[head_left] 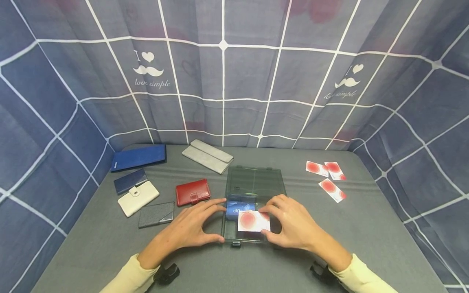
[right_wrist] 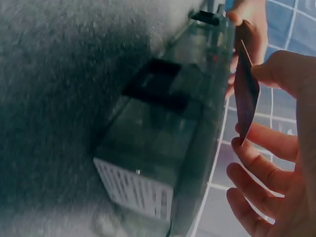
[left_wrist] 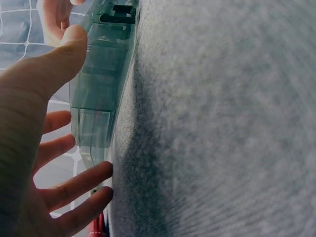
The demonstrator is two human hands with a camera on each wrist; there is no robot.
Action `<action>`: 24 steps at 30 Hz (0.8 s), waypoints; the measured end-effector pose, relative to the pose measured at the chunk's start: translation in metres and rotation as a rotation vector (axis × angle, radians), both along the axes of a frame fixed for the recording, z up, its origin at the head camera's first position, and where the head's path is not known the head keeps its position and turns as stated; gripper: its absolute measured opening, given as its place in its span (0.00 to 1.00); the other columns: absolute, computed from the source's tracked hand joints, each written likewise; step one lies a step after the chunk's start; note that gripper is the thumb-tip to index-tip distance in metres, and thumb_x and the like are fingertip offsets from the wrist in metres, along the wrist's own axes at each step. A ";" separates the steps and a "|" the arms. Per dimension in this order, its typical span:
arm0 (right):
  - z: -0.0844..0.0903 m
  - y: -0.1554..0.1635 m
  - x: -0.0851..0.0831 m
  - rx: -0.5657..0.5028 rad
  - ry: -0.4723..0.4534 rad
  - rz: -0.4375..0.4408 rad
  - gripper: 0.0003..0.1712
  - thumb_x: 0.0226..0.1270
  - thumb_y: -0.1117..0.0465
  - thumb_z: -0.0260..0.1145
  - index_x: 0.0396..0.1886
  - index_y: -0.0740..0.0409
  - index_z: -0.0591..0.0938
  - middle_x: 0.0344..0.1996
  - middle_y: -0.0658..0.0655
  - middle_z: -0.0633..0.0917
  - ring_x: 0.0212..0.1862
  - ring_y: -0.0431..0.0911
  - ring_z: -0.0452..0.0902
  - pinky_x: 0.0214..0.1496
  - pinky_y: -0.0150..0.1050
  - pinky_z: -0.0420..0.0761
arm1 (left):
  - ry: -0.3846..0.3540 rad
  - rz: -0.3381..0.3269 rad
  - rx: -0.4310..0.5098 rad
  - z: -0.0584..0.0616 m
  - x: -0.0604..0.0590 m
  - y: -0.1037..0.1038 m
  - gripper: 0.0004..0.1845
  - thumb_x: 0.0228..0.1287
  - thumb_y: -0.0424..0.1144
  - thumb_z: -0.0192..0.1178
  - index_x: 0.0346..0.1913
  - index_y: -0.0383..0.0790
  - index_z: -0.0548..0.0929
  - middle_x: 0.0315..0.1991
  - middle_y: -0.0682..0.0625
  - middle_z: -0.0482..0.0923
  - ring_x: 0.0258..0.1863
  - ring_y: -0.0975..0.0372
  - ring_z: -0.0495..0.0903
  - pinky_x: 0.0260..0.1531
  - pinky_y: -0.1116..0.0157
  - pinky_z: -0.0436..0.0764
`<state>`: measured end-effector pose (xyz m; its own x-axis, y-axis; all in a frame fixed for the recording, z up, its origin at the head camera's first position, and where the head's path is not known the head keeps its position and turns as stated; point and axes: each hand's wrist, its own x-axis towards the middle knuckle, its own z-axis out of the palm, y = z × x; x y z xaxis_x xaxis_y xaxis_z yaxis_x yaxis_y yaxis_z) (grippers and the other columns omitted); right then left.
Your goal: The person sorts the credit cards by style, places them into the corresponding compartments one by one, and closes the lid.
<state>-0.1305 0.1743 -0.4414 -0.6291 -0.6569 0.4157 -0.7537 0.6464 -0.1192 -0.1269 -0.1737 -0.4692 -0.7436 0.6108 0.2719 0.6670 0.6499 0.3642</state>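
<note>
A white card with red circles (head_left: 254,221) is pinched by my right hand (head_left: 293,224), thumb at its near edge and fingers at its far edge. In the right wrist view the card (right_wrist: 247,94) is held above a see-through dark green plastic box (right_wrist: 158,128). The box's lid (head_left: 256,179) lies folded back, away from me. Inside the box, a blue card (head_left: 238,206) is partly covered by the held one. My left hand (head_left: 188,226) spans the box's left side, its fingers spread and the thumb (left_wrist: 74,49) by the rim.
Three red-circled cards (head_left: 331,189) lie at the back right. Left of the box are a red wallet (head_left: 192,192), a grey card holder (head_left: 155,214), a cream wallet (head_left: 138,198), a dark blue one (head_left: 130,181) and a blue folder (head_left: 138,157). A light grey wallet (head_left: 208,156) lies behind.
</note>
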 end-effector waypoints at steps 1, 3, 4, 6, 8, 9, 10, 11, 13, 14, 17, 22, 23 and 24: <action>-0.001 -0.004 0.002 0.011 0.010 0.005 0.28 0.50 0.40 0.82 0.50 0.45 0.90 0.45 0.43 0.84 0.51 0.43 0.80 0.49 0.45 0.83 | -0.001 0.002 -0.002 0.000 0.000 0.000 0.41 0.54 0.69 0.78 0.68 0.54 0.83 0.78 0.60 0.72 0.70 0.59 0.78 0.60 0.52 0.83; -0.003 -0.012 0.006 0.038 0.020 0.015 0.28 0.51 0.39 0.81 0.49 0.45 0.90 0.45 0.45 0.83 0.51 0.43 0.80 0.51 0.45 0.82 | -0.007 0.004 -0.006 0.000 0.000 0.000 0.41 0.55 0.70 0.77 0.69 0.54 0.83 0.78 0.61 0.71 0.70 0.59 0.78 0.60 0.52 0.83; -0.004 -0.016 0.007 0.051 0.022 0.024 0.27 0.52 0.39 0.81 0.49 0.46 0.90 0.46 0.45 0.83 0.52 0.43 0.79 0.52 0.45 0.82 | -0.010 0.007 -0.010 0.000 0.000 -0.001 0.42 0.55 0.70 0.77 0.69 0.55 0.82 0.78 0.61 0.71 0.70 0.59 0.78 0.60 0.52 0.83; -0.006 -0.022 0.010 0.076 0.026 0.029 0.27 0.54 0.38 0.80 0.49 0.46 0.90 0.46 0.46 0.83 0.52 0.44 0.79 0.52 0.44 0.81 | -0.014 0.007 -0.013 0.001 0.000 -0.001 0.42 0.55 0.71 0.76 0.69 0.55 0.82 0.78 0.61 0.72 0.70 0.60 0.78 0.60 0.52 0.83; -0.007 -0.028 0.011 0.092 0.025 0.031 0.27 0.56 0.38 0.79 0.50 0.46 0.91 0.47 0.46 0.82 0.53 0.44 0.79 0.52 0.43 0.81 | -0.015 0.006 -0.013 0.001 0.000 -0.001 0.42 0.56 0.72 0.75 0.69 0.55 0.82 0.78 0.60 0.72 0.70 0.60 0.78 0.60 0.52 0.84; -0.008 -0.030 0.011 0.096 0.027 0.034 0.27 0.58 0.37 0.79 0.51 0.47 0.91 0.48 0.47 0.83 0.53 0.44 0.79 0.52 0.43 0.81 | -0.015 0.006 -0.012 0.001 0.001 -0.001 0.42 0.56 0.72 0.75 0.69 0.55 0.82 0.77 0.60 0.72 0.70 0.60 0.78 0.59 0.52 0.84; -0.008 -0.032 0.011 0.096 0.030 0.036 0.27 0.59 0.37 0.79 0.51 0.47 0.91 0.48 0.47 0.83 0.53 0.44 0.79 0.51 0.43 0.81 | -0.014 0.005 -0.011 0.001 0.000 -0.001 0.42 0.56 0.72 0.75 0.69 0.55 0.82 0.77 0.60 0.72 0.70 0.60 0.78 0.59 0.52 0.84; -0.009 -0.033 0.011 0.095 0.035 0.039 0.26 0.60 0.37 0.78 0.51 0.47 0.91 0.48 0.47 0.83 0.53 0.44 0.79 0.50 0.43 0.81 | -0.013 0.004 -0.010 0.001 0.000 -0.001 0.42 0.56 0.72 0.75 0.69 0.55 0.82 0.77 0.60 0.72 0.70 0.60 0.78 0.59 0.52 0.84; -0.011 -0.036 0.011 0.086 0.043 0.053 0.26 0.62 0.37 0.78 0.52 0.47 0.90 0.48 0.46 0.83 0.53 0.44 0.79 0.49 0.42 0.80 | -0.011 0.004 -0.011 0.000 0.000 0.000 0.42 0.55 0.72 0.76 0.69 0.55 0.82 0.78 0.61 0.72 0.70 0.60 0.79 0.58 0.53 0.84; -0.012 -0.037 0.011 0.080 0.050 0.060 0.26 0.63 0.36 0.78 0.52 0.47 0.90 0.48 0.46 0.83 0.53 0.44 0.79 0.49 0.42 0.80 | -0.010 0.005 -0.012 0.000 0.000 0.000 0.42 0.55 0.72 0.76 0.69 0.55 0.82 0.78 0.61 0.72 0.70 0.61 0.79 0.58 0.53 0.84; -0.015 -0.040 0.010 0.060 0.068 0.080 0.28 0.63 0.34 0.77 0.51 0.47 0.90 0.48 0.45 0.84 0.53 0.43 0.79 0.49 0.42 0.80 | -0.010 0.007 -0.015 0.000 0.000 0.000 0.42 0.56 0.72 0.75 0.69 0.56 0.81 0.78 0.61 0.71 0.70 0.60 0.79 0.57 0.53 0.85; -0.017 -0.037 0.010 0.058 0.069 0.092 0.31 0.63 0.29 0.76 0.52 0.47 0.90 0.48 0.44 0.84 0.54 0.43 0.80 0.52 0.43 0.82 | -0.014 0.008 -0.006 0.000 0.000 0.000 0.42 0.55 0.72 0.76 0.69 0.55 0.82 0.78 0.61 0.71 0.69 0.60 0.79 0.57 0.52 0.85; -0.016 -0.035 0.009 0.060 0.059 0.088 0.31 0.63 0.29 0.75 0.53 0.46 0.90 0.49 0.44 0.84 0.54 0.44 0.80 0.53 0.44 0.82 | -0.013 0.007 -0.008 0.000 0.000 0.000 0.42 0.56 0.72 0.75 0.69 0.55 0.82 0.78 0.61 0.71 0.70 0.60 0.79 0.57 0.52 0.84; -0.016 -0.030 0.008 0.054 0.051 0.078 0.31 0.64 0.30 0.75 0.54 0.46 0.89 0.49 0.44 0.85 0.55 0.44 0.80 0.53 0.44 0.83 | -0.013 0.007 -0.009 0.000 0.000 0.000 0.42 0.56 0.72 0.76 0.69 0.55 0.82 0.78 0.61 0.71 0.70 0.59 0.79 0.58 0.52 0.84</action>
